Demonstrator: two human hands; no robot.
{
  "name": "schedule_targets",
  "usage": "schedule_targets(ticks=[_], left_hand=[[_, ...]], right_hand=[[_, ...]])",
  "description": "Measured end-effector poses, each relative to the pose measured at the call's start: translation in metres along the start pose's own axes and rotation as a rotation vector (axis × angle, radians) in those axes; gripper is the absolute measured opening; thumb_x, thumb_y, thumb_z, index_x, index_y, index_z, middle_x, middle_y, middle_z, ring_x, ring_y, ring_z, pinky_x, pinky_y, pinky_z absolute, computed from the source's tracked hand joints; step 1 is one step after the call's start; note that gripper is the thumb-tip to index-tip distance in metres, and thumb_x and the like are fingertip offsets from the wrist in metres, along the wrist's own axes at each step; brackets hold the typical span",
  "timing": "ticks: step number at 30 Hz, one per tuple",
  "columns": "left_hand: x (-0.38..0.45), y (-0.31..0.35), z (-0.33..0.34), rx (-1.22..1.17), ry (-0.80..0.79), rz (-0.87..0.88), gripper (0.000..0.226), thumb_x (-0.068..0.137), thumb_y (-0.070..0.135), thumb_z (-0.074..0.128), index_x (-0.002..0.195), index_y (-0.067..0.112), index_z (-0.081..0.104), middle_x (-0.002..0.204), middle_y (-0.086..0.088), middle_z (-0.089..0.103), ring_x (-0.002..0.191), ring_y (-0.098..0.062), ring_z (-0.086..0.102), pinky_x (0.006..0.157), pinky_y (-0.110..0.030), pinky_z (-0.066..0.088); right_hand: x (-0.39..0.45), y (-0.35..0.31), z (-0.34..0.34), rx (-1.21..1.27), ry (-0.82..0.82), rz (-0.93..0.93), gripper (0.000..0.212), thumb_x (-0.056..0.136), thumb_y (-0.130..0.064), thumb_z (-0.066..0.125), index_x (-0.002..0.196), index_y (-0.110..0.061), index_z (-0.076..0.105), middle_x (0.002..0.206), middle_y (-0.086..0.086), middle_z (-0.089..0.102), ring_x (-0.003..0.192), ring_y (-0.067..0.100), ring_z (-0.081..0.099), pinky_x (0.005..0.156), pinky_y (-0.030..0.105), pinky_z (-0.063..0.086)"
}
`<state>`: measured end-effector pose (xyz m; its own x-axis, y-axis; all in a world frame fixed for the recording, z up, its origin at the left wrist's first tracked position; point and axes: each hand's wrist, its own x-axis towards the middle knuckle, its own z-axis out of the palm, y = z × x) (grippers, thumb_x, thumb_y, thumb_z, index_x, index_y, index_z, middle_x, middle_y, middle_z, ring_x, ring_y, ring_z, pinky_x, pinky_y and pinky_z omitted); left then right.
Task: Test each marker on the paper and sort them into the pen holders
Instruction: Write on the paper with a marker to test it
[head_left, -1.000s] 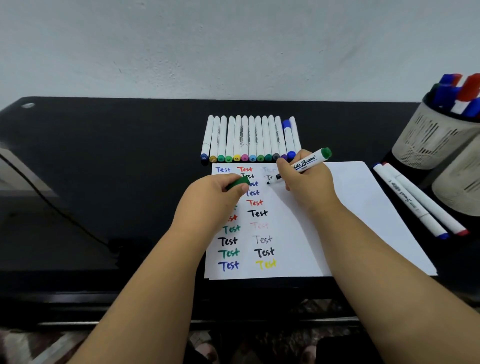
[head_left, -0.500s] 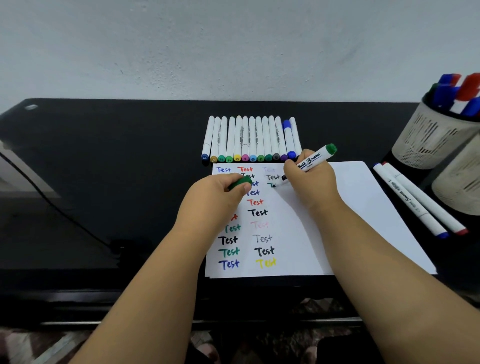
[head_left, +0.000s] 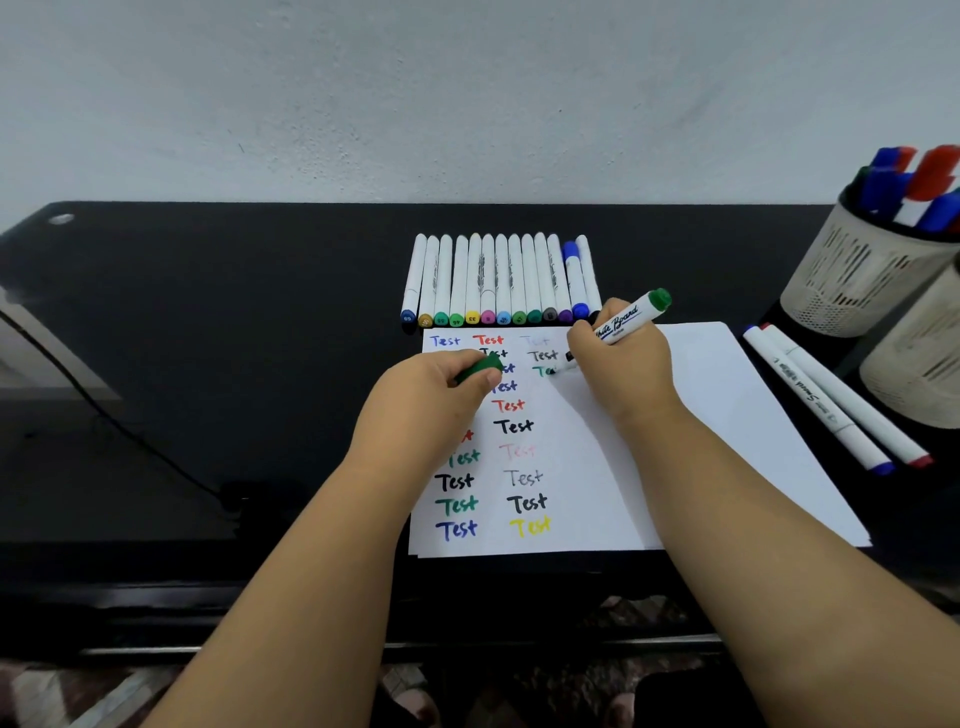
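My right hand (head_left: 621, 364) grips a white whiteboard marker (head_left: 626, 319) with a green end, its tip on the white paper (head_left: 701, 415) beside fresh green letters. My left hand (head_left: 431, 395) rests on the paper and pinches the marker's green cap (head_left: 478, 370). The sheet carries two columns of "Test" in several colours. A row of white markers (head_left: 498, 280) with coloured ends lies just behind the paper. At the far right stand two beige mesh pen holders: one (head_left: 862, 275) holding red and blue markers, the other (head_left: 919, 364) cut off by the frame edge.
Two white markers (head_left: 831, 400), one with a blue end and one with a red end, lie on the black desk (head_left: 234, 338) right of the paper. A black cable (head_left: 104, 410) crosses the desk's left side. A grey wall rises behind.
My right hand has moved the marker tip a little to the right along the paper, and green letters have appeared under the second black "Test". My left hand has stayed put with the cap.
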<state>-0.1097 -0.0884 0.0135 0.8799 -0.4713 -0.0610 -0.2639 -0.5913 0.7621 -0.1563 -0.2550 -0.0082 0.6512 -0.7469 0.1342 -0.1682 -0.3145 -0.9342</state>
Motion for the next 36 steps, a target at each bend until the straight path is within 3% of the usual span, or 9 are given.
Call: schedule_targets(ticks=[4, 12, 17, 21, 27, 31, 34, 36], left_hand=[[0.0, 0.0, 0.0, -0.018, 0.003, -0.007, 0.036, 0.092, 0.041, 0.054, 0.126, 0.032, 0.058, 0.107, 0.012, 0.064, 0.074, 0.003, 0.055, 0.061, -0.014, 0.04], [0.0, 0.0, 0.0, -0.014, -0.004, -0.008, 0.035, 0.092, 0.041, 0.054, 0.126, 0.033, 0.058, 0.095, 0.015, 0.062, 0.074, 0.002, 0.057, 0.062, -0.014, 0.042], [0.0, -0.001, 0.001, -0.015, -0.008, -0.009, 0.036, 0.092, 0.042, 0.054, 0.127, 0.033, 0.058, 0.097, 0.016, 0.061, 0.072, 0.003, 0.056, 0.059, -0.013, 0.04], [0.001, -0.001, 0.001, 0.006, -0.018, -0.015, 0.037, 0.092, 0.042, 0.053, 0.128, 0.034, 0.057, 0.087, 0.019, 0.056, 0.067, 0.004, 0.054, 0.056, -0.012, 0.039], [0.001, -0.002, 0.002, 0.01, -0.026, -0.01, 0.037, 0.092, 0.042, 0.053, 0.128, 0.033, 0.056, 0.092, 0.017, 0.058, 0.069, 0.005, 0.054, 0.058, -0.012, 0.038], [0.001, -0.002, 0.002, -0.018, -0.025, -0.013, 0.036, 0.091, 0.042, 0.055, 0.126, 0.032, 0.058, 0.096, 0.016, 0.06, 0.071, 0.004, 0.054, 0.059, -0.013, 0.039], [-0.001, -0.001, 0.0, -0.096, -0.032, -0.039, 0.036, 0.09, 0.041, 0.058, 0.125, 0.033, 0.06, 0.105, 0.016, 0.062, 0.076, 0.006, 0.054, 0.06, -0.015, 0.038], [-0.002, -0.001, -0.001, -0.155, -0.039, -0.058, 0.035, 0.089, 0.041, 0.06, 0.122, 0.033, 0.06, 0.099, 0.02, 0.06, 0.079, 0.007, 0.053, 0.061, -0.014, 0.037]], right_hand=[[0.0, -0.001, 0.0, -0.029, 0.023, -0.005, 0.037, 0.088, -0.012, 0.055, 0.06, -0.018, 0.031, 0.056, -0.005, 0.036, 0.049, 0.007, 0.032, 0.04, 0.012, 0.025], [-0.002, -0.003, -0.001, 0.003, 0.032, 0.01, 0.036, 0.086, -0.009, 0.053, 0.059, -0.017, 0.031, 0.056, -0.005, 0.037, 0.042, 0.001, 0.036, 0.039, 0.009, 0.025], [-0.002, -0.004, -0.001, -0.007, 0.059, 0.025, 0.036, 0.088, -0.01, 0.053, 0.06, -0.018, 0.032, 0.055, -0.007, 0.037, 0.048, 0.006, 0.033, 0.038, 0.009, 0.026], [-0.001, -0.005, -0.002, 0.003, 0.065, 0.023, 0.036, 0.089, -0.011, 0.052, 0.061, -0.018, 0.031, 0.056, -0.006, 0.037, 0.049, 0.007, 0.033, 0.038, 0.009, 0.026], [-0.002, -0.007, -0.003, 0.01, 0.046, 0.036, 0.035, 0.087, -0.007, 0.053, 0.06, -0.017, 0.033, 0.056, -0.005, 0.039, 0.05, 0.006, 0.036, 0.039, 0.008, 0.027], [0.001, -0.008, -0.006, 0.112, 0.057, 0.127, 0.03, 0.089, -0.014, 0.055, 0.065, -0.016, 0.037, 0.058, -0.003, 0.043, 0.051, 0.007, 0.038, 0.051, 0.018, 0.035], [0.003, -0.015, -0.014, 0.247, 0.019, 0.175, 0.027, 0.088, -0.015, 0.06, 0.067, -0.016, 0.043, 0.056, 0.001, 0.045, 0.048, 0.009, 0.038, 0.049, 0.022, 0.035], [0.001, -0.02, -0.018, 0.319, -0.018, 0.187, 0.028, 0.088, -0.015, 0.061, 0.066, -0.016, 0.044, 0.055, 0.001, 0.046, 0.046, 0.009, 0.038, 0.046, 0.022, 0.034]])
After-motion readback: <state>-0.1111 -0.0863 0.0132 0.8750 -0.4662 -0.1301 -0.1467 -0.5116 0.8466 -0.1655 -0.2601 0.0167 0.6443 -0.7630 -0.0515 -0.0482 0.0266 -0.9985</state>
